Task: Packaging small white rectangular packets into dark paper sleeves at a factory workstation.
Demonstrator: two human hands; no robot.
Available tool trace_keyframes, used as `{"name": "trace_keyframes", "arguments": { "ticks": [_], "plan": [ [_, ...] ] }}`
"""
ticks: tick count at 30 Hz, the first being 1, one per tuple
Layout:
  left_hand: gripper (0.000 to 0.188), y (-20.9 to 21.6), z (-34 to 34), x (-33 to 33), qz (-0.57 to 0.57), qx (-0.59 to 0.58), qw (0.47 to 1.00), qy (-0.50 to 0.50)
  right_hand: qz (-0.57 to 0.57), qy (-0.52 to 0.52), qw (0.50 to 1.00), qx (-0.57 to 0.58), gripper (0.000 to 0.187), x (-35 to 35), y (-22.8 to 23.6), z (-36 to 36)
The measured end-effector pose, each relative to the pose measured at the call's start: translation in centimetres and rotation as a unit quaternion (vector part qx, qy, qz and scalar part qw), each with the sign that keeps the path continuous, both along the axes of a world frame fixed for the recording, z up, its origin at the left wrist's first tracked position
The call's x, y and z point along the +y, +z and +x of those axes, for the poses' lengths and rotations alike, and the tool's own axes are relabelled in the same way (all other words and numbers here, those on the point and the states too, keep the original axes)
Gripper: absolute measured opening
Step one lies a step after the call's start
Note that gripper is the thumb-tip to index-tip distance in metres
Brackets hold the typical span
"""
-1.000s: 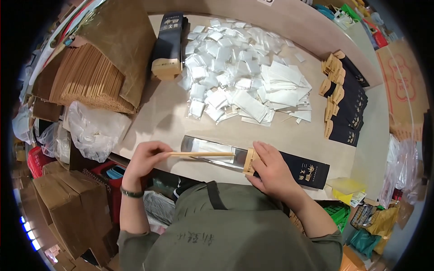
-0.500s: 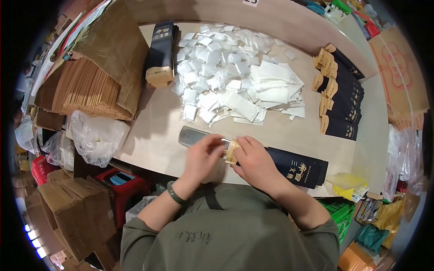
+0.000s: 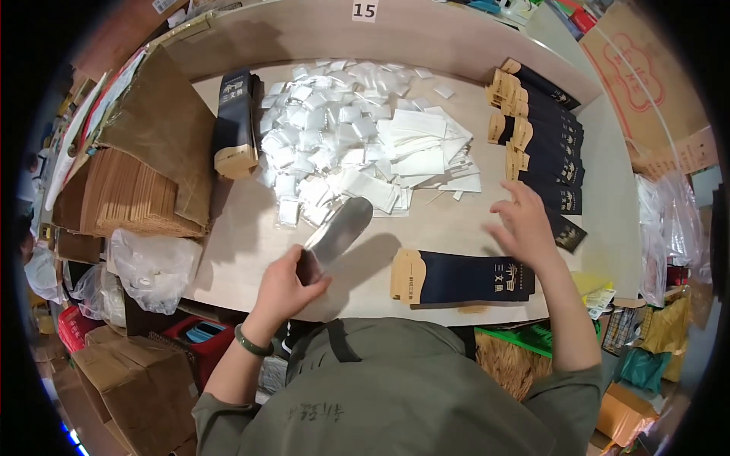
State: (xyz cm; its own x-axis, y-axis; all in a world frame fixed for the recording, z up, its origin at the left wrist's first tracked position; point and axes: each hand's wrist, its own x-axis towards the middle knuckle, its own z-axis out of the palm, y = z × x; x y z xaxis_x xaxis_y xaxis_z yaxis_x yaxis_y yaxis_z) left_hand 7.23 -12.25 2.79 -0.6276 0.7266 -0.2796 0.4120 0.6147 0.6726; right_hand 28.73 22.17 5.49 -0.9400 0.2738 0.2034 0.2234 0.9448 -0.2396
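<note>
My left hand (image 3: 283,287) is closed round the near end of a curved, shiny metal strip (image 3: 341,232), its rounded far end tilted up toward the white packets (image 3: 327,137). My right hand (image 3: 525,226), fingers spread and holding nothing, hovers left of a row of dark blue paper sleeves with tan ends (image 3: 553,140). One dark sleeve (image 3: 569,232) lies askew at the near end of that row. Between my hands and closer to me, a flat stack of the same sleeves (image 3: 464,278) rests on the table, tan ends to the left.
White flat paper packets (image 3: 418,144) lie beside the clear-wrapped ones. Another sleeve stack (image 3: 237,121) is at the far left. A cardboard box of brown card pieces (image 3: 137,190) and a plastic bag (image 3: 156,266) flank the table's left side. A raised partition (image 3: 426,34) runs behind.
My left hand has lifted the metal strip away from the near sleeves and moved left. My right hand has let go of a sleeve and moved right, toward the row; a sleeve now lies askew there.
</note>
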Motion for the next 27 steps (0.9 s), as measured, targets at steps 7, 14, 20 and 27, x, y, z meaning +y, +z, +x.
{"name": "trace_keyframes", "arguments": {
  "ticks": [7,14,20,27],
  "plan": [
    [0.042,1.2,7.5,5.0,0.22,-0.178,0.909,-0.306,-0.142,0.19,0.97,-0.059,0.044,-10.0,-3.1,-2.5],
    [0.041,-1.8,3.2,0.5,0.078,0.046,0.996,-0.016,-0.152,0.019,0.974,-0.165,0.036,-13.1,-0.5,-3.6],
    [0.06,-3.0,3.1,-1.1,0.075,0.065,0.991,-0.092,-0.156,-0.057,0.979,-0.118,0.028,-14.2,-2.9,-4.6],
    [0.069,-1.2,0.4,0.5,0.105,0.06,0.965,-0.233,-0.24,0.052,0.957,-0.154,0.017,-15.2,-2.6,-8.4]
  ]
}}
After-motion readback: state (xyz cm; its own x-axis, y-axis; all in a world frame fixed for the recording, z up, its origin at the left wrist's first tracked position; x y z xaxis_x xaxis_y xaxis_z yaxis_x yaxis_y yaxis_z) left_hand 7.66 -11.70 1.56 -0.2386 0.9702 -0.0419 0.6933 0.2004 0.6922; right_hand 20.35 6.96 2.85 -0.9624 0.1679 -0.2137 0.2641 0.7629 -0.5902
